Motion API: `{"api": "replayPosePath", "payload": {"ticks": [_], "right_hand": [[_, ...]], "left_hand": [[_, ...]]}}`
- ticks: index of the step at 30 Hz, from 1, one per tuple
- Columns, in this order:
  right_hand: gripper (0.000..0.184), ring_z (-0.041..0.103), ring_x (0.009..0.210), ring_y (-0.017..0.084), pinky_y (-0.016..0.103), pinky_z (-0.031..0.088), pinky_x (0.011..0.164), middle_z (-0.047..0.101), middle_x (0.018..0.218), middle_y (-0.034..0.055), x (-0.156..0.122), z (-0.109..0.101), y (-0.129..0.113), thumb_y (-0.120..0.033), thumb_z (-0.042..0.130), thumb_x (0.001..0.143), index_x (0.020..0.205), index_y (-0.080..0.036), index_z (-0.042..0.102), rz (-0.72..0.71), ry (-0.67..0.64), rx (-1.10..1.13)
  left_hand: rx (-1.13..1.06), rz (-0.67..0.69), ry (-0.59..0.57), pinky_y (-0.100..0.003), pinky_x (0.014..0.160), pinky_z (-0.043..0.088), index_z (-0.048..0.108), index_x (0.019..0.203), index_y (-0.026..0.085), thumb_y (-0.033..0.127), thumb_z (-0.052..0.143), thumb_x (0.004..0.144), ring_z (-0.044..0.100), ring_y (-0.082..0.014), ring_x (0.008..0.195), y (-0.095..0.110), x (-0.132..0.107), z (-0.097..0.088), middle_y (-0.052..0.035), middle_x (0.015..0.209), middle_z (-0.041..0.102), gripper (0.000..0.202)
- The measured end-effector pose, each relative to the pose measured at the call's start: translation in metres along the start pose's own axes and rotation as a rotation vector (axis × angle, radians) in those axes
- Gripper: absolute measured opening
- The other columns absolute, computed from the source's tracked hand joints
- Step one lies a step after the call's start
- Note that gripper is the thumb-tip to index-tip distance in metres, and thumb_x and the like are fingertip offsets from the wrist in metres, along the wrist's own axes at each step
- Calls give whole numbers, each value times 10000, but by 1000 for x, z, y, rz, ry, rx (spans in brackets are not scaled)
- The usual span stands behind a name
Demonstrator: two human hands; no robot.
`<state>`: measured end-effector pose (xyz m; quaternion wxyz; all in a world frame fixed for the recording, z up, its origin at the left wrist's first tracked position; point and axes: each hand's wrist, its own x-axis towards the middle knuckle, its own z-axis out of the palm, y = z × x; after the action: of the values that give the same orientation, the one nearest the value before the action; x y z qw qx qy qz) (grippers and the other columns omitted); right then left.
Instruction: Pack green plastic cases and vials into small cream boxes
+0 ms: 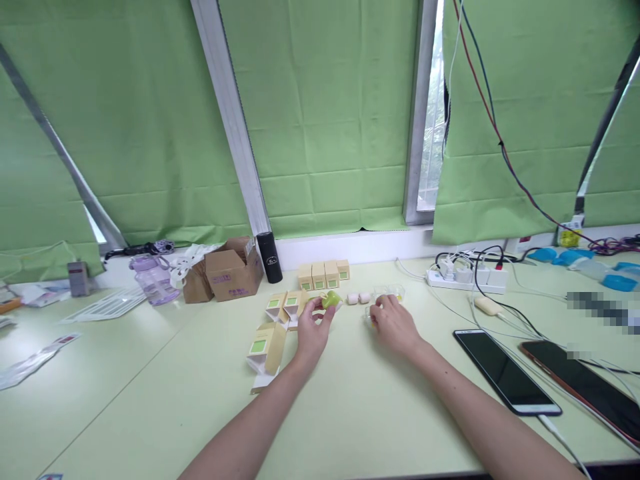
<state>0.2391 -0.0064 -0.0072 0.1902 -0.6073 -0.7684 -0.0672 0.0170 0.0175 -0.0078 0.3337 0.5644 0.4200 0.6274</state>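
Note:
My left hand (pixel 313 330) pinches a small green rounded object (pixel 330 299) just above the table, next to two opened tan boxes with green labels (pixel 286 306). My right hand (pixel 394 325) rests on the table with fingers curled over a small clear item (pixel 371 315) that I cannot make out. Two small pale pink blocks (pixel 359 298) lie between the hands. Small clear cases (pixel 390 291) lie just beyond the right hand. A row of closed tan boxes (pixel 324 274) stands behind. Another opened tan box (pixel 265 348) lies to the left of my left wrist.
A brown cardboard box (pixel 231 269), a black cylinder (pixel 269 257) and a purple bottle (pixel 151 279) stand at the back left. A white power strip (pixel 466 277) with cables is at the back right. Two phones (pixel 505 370) lie to the right.

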Motion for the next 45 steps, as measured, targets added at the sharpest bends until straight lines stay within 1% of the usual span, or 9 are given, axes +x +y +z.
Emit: {"api": "replayPosePath", "payload": {"ticks": [4, 8, 11, 17, 24, 27, 30, 34, 45], "right_hand": [[289, 581, 1119, 276, 330, 451, 781, 606, 1243, 114, -9, 4, -23, -67, 617, 828, 1067, -223, 665, -91, -31, 230], [609, 592, 1208, 269, 339, 496, 879, 565, 1388, 121, -10, 13, -22, -64, 627, 783, 1356, -240, 518, -28, -11, 505], [772, 647, 1107, 241, 367, 513, 925, 591, 1395, 136, -5, 28, -12, -36, 606, 739, 1464, -229, 422, 79, -14, 682], [482, 656, 1101, 268, 429, 485, 1005, 723, 1168, 83, 4, 50, -5, -118, 699, 691, 1157, -223, 638, 140, -31, 876], [478, 669, 1035, 289, 401, 506, 862, 763, 1076, 79, 8, 24, -15, -349, 826, 673, 1122, -228, 714, 214, 53, 1364], [520, 677, 1022, 280, 369, 521, 770, 756, 1126, 97, 5, 13, -20, -458, 825, 728, 1193, -252, 716, 217, -3, 1678], [418, 700, 971, 287, 419, 549, 793, 761, 1093, 109, 2, 9, -23, -533, 786, 780, 1079, -245, 736, 227, -78, 1892], [339, 709, 970, 309, 494, 561, 856, 763, 1081, 113, -1, 11, -27, -548, 731, 818, 977, -250, 716, 233, -86, 1974], [417, 698, 947, 261, 497, 546, 940, 746, 1102, 88, -4, -1, -32, -429, 752, 829, 1210, -261, 729, 178, -113, 2068]], "left_hand": [[-74, -25, -16, -352, 845, 553, 700, 1064, 166, 653, 810, 748, 683, -247, 1018, 3, 0, -1, -113, 1080, 735, 591], [-130, -39, -24, -359, 877, 567, 694, 1057, 169, 641, 808, 755, 692, -256, 1058, 7, -2, 0, -111, 1092, 735, 572], [-141, -46, -22, -367, 894, 570, 696, 1057, 170, 624, 812, 761, 694, -255, 1061, 8, -2, 0, -108, 1091, 737, 554], [-152, -91, 3, -342, 847, 565, 708, 1051, 167, 620, 814, 763, 683, -244, 1039, 7, -2, -1, -107, 1098, 736, 547], [-178, -97, -15, -291, 749, 547, 707, 1023, 160, 642, 773, 796, 670, -227, 1005, 12, -4, -2, -108, 1072, 735, 537], [-192, -97, -11, -289, 748, 549, 713, 1010, 163, 634, 773, 801, 674, -224, 994, 14, -4, -2, -106, 1067, 742, 519], [-196, -98, -12, -295, 747, 549, 715, 999, 165, 632, 770, 802, 673, -221, 979, 14, -5, -2, -103, 1053, 743, 510], [-200, -91, -22, -297, 749, 550, 714, 985, 167, 629, 761, 810, 664, -212, 954, 15, -6, -2, -90, 1013, 738, 496], [-212, -92, -30, -292, 733, 544, 701, 983, 168, 630, 762, 811, 660, -210, 944, 16, -7, -2, -85, 1000, 729, 497]]}}
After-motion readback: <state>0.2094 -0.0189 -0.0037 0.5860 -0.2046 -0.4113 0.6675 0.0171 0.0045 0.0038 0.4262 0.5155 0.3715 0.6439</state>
